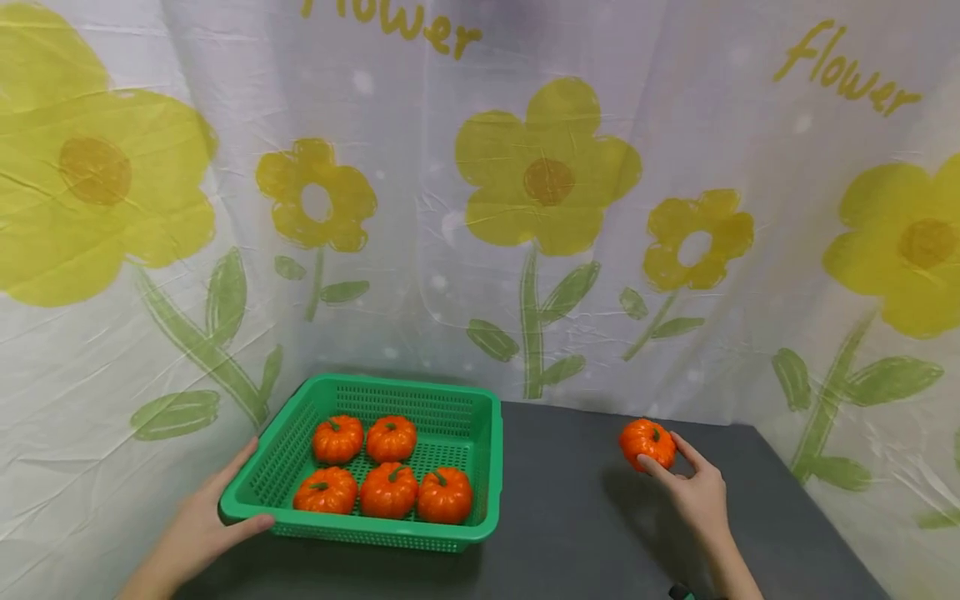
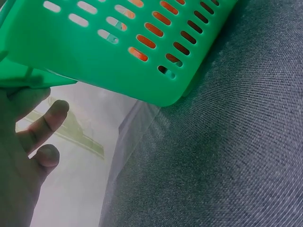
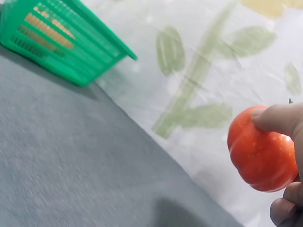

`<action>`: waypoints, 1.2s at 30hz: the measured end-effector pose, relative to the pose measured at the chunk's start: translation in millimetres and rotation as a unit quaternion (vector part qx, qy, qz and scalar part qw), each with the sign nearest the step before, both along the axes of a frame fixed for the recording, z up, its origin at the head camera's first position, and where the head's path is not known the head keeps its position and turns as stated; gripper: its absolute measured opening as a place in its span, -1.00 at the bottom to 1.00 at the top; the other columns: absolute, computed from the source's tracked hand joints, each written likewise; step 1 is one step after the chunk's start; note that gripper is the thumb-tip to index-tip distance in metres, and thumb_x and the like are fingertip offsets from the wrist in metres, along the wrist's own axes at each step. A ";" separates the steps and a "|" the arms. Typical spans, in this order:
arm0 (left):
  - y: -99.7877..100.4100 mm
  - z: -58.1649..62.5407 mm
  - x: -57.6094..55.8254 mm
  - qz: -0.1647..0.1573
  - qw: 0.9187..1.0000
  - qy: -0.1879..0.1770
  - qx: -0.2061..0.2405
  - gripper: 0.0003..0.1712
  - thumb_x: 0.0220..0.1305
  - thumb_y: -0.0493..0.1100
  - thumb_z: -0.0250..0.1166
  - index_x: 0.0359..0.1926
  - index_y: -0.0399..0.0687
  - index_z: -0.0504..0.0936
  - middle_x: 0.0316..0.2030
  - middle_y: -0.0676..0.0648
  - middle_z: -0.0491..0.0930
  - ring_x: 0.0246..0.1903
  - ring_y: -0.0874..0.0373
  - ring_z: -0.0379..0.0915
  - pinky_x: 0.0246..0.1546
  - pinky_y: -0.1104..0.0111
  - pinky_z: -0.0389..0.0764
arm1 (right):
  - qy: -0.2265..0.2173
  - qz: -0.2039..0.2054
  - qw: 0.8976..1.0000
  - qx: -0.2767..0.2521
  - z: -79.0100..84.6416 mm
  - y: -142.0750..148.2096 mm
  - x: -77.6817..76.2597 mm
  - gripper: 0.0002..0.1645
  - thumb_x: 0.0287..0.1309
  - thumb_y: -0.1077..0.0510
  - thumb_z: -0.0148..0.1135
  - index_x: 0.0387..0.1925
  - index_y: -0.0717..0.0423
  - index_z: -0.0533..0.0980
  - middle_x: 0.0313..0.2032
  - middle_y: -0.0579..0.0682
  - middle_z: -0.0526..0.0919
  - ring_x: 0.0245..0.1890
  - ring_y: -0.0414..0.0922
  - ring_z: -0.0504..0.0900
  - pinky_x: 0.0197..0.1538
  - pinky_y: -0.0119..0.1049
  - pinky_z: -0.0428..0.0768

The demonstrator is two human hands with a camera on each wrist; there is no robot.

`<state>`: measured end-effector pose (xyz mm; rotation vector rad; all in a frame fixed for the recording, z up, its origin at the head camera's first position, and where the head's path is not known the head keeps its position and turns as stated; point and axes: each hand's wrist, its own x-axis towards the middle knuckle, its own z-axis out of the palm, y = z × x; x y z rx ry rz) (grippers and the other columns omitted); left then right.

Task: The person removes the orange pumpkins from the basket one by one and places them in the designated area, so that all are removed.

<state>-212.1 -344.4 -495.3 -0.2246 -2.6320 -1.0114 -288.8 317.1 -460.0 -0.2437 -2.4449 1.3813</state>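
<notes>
Pumpkin (image 1: 645, 444) is pinched between thumb and fingers of the right hand (image 1: 696, 492), table (image 1: 555, 475) below them, and skin that glossy could slip if they loosen. Left hand (image 1: 197, 527) has thumb and fingers spread around the green basket (image 1: 375, 527) corner, so a tug might shift it.

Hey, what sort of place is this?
Probably a staged indoor tabletop setup: flower-printed sheeting hangs around a dark gray tabletop, with a green basket of orange pumpkins.

We list: L hand (image 1: 197, 521), bare; R hand (image 1: 693, 492), bare; R forearm (image 1: 731, 567), bare; sm. blk/grn item (image 1: 681, 592) nearby, partly cropped, ID unclear.
</notes>
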 end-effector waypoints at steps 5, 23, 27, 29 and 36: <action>2.3 -0.9 -0.9 -0.007 1.000 0.020 0.014 0.30 0.10 -0.06 0.61 0.72 0.04 0.01 0.42 -0.64 0.27 0.26 -0.58 0.33 0.01 -0.49 0.45 | -0.004 -0.031 0.999 0.013 -8.5 18.8 -3.4 0.04 0.22 -0.22 0.54 0.54 0.22 0.37 0.45 0.40 0.42 0.27 0.21 0.62 0.23 0.07 0.60; -2.7 -4.7 -3.2 -0.009 1.000 -0.018 0.017 0.30 0.22 -0.04 0.57 0.74 0.12 -0.11 0.48 -0.65 0.17 0.30 -0.64 0.26 0.00 -0.54 0.42 | -0.048 -0.135 0.990 0.016 -39.2 78.9 1.4 0.18 0.21 -0.35 0.46 0.57 0.30 0.27 0.51 0.50 0.25 0.51 0.44 0.17 0.47 0.43 0.16; -3.8 -5.2 -3.1 -0.010 1.000 -0.016 0.009 0.30 0.21 -0.02 0.58 0.74 0.12 -0.10 0.48 -0.64 0.17 0.30 -0.66 0.25 0.01 -0.54 0.41 | -0.053 -0.152 0.986 0.031 -48.9 85.2 3.8 0.20 0.24 -0.37 0.43 0.56 0.35 0.24 0.47 0.55 0.26 0.47 0.49 0.19 0.46 0.44 0.17; -3.9 -5.5 -3.0 -0.008 1.000 -0.013 0.006 0.31 0.20 -0.02 0.58 0.74 0.13 -0.09 0.47 -0.64 0.19 0.29 -0.66 0.26 0.00 -0.54 0.41 | -0.051 -0.155 0.986 0.042 -51.8 86.3 3.8 0.20 0.24 -0.36 0.43 0.55 0.38 0.25 0.45 0.55 0.29 0.45 0.49 0.22 0.46 0.42 0.19; -3.8 -2.7 -3.3 -0.003 1.000 -0.024 0.003 0.31 0.21 -0.01 0.57 0.74 0.10 -0.11 0.44 -0.67 0.19 0.26 -0.66 0.28 -0.02 -0.54 0.43 | -0.020 -0.170 0.984 0.057 -56.9 86.0 2.8 0.15 0.25 -0.30 0.44 0.52 0.43 0.28 0.42 0.51 0.36 0.40 0.49 0.29 0.44 0.39 0.24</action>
